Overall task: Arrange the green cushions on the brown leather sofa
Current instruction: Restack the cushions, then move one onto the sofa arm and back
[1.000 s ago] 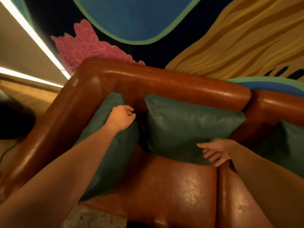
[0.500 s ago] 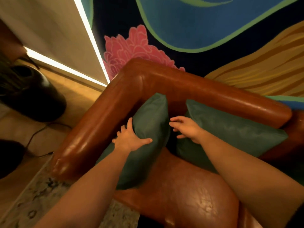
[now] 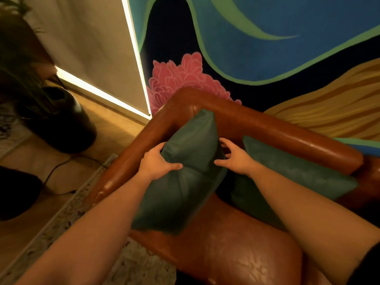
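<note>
Corner cushion (image 3: 185,171): green, stands tilted in corner of brown leather sofa (image 3: 236,254), between both hands. Left hand (image 3: 156,164) grasps its left edge, thumb across front. Right hand (image 3: 236,159) at its right edge, fingers spread, grip not discernible. Second cushion (image 3: 298,175) leans on backrest, just right. Cushions counted: two. Hands: two.

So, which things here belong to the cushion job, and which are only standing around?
For the job: corner cushion, second cushion, sofa, left hand, right hand.
Standing around: dark pot, cable, rug, mural.
</note>
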Demonstrator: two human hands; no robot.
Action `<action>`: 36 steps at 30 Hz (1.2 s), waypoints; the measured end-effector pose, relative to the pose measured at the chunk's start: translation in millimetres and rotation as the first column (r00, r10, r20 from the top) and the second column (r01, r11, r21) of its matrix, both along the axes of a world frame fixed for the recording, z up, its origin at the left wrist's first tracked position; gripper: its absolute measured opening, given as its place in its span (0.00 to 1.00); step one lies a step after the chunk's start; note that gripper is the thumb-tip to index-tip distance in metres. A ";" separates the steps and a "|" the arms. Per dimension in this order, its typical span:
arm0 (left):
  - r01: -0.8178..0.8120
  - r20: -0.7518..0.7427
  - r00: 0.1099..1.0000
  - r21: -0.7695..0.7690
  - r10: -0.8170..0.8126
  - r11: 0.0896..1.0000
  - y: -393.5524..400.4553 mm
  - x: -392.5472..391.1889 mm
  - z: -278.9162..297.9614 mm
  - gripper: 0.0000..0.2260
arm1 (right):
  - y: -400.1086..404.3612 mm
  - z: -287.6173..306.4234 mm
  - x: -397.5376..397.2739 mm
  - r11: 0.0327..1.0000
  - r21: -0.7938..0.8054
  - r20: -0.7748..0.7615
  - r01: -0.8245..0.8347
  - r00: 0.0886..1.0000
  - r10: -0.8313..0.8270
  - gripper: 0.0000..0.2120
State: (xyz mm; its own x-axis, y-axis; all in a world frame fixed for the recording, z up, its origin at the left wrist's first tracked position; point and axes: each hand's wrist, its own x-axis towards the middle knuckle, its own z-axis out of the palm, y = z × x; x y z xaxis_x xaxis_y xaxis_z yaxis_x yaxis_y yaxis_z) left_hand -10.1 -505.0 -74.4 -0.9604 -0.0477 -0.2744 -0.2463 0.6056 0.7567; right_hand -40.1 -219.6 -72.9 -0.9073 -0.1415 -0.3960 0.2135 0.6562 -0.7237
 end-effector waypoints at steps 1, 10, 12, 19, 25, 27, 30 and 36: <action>0.017 -0.021 1.000 0.030 -0.016 0.999 -5.7 -3.0 20.4 0.40 | 2.2 13.8 2.4 0.999 -0.017 -0.028 -0.027 0.999 0.027 0.49; 0.433 -0.209 0.869 -0.115 -0.448 0.894 -7.3 -4.7 246.2 0.32 | 50.7 187.7 50.5 0.962 -0.231 -0.291 -0.145 0.954 0.074 0.67; 0.515 -0.221 0.811 -0.169 -0.541 0.840 14.2 5.1 285.2 0.34 | 68.7 217.4 78.4 0.950 -0.266 -0.325 -0.165 0.943 0.072 0.64; 0.595 -0.316 0.687 -0.271 -0.654 0.756 91.2 51.6 328.9 0.40 | 127.8 250.9 179.6 0.885 -0.425 -0.508 0.193 0.758 -0.409 0.36; 0.142 -0.571 0.801 -0.109 -0.179 0.984 150.8 91.7 258.9 0.31 | 177.7 250.0 238.1 0.790 -0.449 -0.470 0.417 0.642 -0.606 0.45; 0.069 -0.491 0.864 -0.101 -0.110 0.992 173.7 113.0 239.4 0.24 | 185.5 248.8 252.6 0.776 -0.409 -0.486 0.481 0.604 -0.631 0.47; 0.175 -0.268 0.951 0.068 -0.151 0.982 213.8 154.5 231.4 0.24 | 192.7 250.8 266.0 0.734 -0.388 -0.513 0.558 0.530 -0.675 0.45; 0.212 -0.100 0.970 0.794 -0.223 0.570 296.2 193.6 253.2 0.59 | 182.3 258.6 279.7 0.823 -0.316 -0.584 0.472 0.587 -0.561 0.47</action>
State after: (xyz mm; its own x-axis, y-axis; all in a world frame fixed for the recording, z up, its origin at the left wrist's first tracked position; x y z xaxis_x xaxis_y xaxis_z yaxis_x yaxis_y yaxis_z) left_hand 183.5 -208.8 178.8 -0.9085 0.4039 -0.1069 -0.2011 -0.1984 0.9593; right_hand 239.7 -37.3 185.7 -0.8601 0.4277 0.2780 -0.0408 0.4855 -0.8733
